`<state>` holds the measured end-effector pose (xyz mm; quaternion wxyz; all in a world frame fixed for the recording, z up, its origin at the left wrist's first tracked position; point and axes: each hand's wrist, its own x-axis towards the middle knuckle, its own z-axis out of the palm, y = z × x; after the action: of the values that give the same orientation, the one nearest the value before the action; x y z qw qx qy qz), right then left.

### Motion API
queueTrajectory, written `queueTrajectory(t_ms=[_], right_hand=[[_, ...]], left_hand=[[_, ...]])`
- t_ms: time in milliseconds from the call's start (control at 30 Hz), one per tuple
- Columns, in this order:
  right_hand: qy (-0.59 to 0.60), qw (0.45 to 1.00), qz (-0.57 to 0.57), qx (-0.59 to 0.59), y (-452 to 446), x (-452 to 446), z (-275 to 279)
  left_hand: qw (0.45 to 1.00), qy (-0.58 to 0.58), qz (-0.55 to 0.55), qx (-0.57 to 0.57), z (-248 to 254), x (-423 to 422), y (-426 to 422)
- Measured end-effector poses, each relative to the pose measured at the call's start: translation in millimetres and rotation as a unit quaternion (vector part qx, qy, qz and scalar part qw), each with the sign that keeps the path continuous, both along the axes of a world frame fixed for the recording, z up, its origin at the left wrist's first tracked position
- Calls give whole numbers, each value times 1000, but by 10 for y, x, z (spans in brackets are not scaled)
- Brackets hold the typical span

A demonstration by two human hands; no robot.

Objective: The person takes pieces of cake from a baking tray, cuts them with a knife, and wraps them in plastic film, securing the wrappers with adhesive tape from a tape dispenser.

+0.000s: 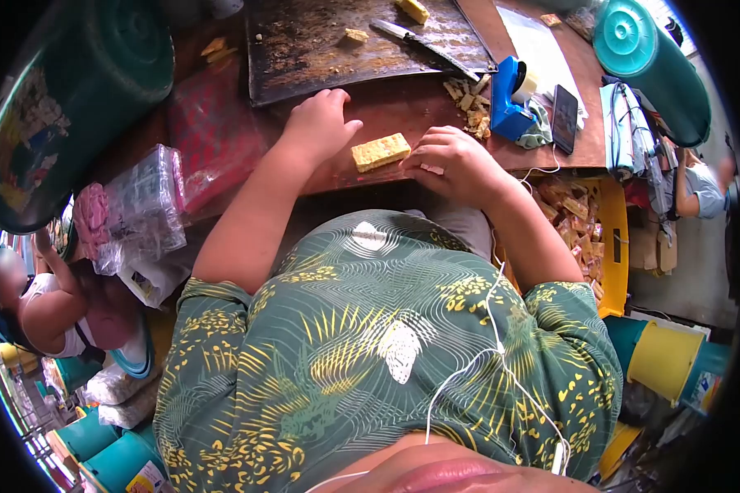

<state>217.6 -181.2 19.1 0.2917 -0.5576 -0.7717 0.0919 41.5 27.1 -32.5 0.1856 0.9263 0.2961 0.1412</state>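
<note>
A yellow, crumbly pastry bar (381,153) lies on the brown table in front of me, between my two hands. My left hand (319,125) is just left of it, fingers bent, thumb apart, with nothing visible in it. My right hand (454,166) is at the bar's right end with its fingers curled together; whether they touch the bar, or what they hold, is hidden. Beyond the hands sits a dark, stained baking tray (304,62) carrying a knife (427,49) and pastry pieces (356,35).
Right of the tray are broken crumbs (471,105), a blue tape dispenser (511,100) and a phone (564,119). Plastic bags (140,209) lie at left. A yellow crate (612,246) holds wrapped pieces below right. Green buckets (625,33) stand around; another person (53,304) is at left.
</note>
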Motion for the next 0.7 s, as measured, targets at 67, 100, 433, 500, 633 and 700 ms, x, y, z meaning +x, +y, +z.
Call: queueTrajectory(t_ms=[67,100,433,500,633,700], right_hand=[[-5,1000,4,-6,55,3,37],[-8,1000,5,-10,75,7,41],[-10,1000,-8,-15,48,-7,-23],[-6,1000,-3,1,66,-24,-4],[-8,998,-16,-65,124,-29,87],[-48,997,-42,33,179,-44,80]], left_hand=[[995,61,21,73,-29,37,-57],[993,60,6,103,-17,36,-62],[986,53,-3,-156,276,53,-33],[969,22,-25,-245,335,68,30],[965,-71,-86,-240,484,37,-9],[951,-116,-105,-268,496,12,-52]])
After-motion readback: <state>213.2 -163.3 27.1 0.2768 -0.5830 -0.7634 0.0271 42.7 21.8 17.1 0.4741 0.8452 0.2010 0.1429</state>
